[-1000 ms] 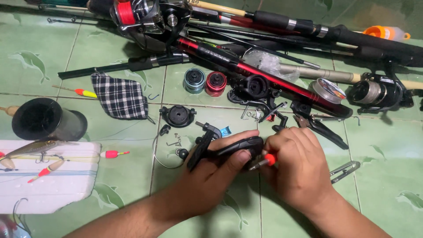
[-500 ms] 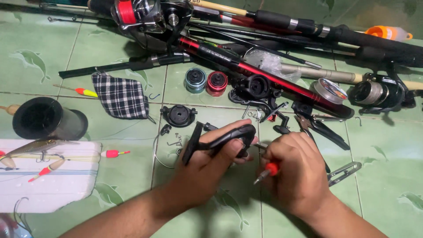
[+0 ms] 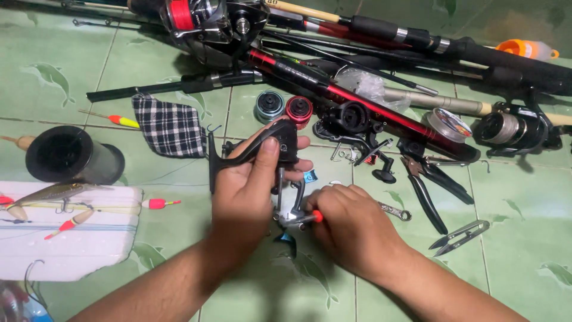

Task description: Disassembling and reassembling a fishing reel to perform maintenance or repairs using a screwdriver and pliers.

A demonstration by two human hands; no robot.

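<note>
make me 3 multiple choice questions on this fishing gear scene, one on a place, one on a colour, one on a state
1. Where does the checked cloth lie?
A. left of the two small spools
B. on the white foam board
C. under the pliers

2. What colour is the tool's handle in the right hand?
A. blue
B. orange-red
C. white

3. How is the black reel body?
A. lying on the tiles
B. mounted on a rod
C. held up in the left hand

Answers: 1 A, it lies left of the teal and red spools. 2 B, orange-red shows at the fingers. 3 C, the fingers wrap it.
</note>
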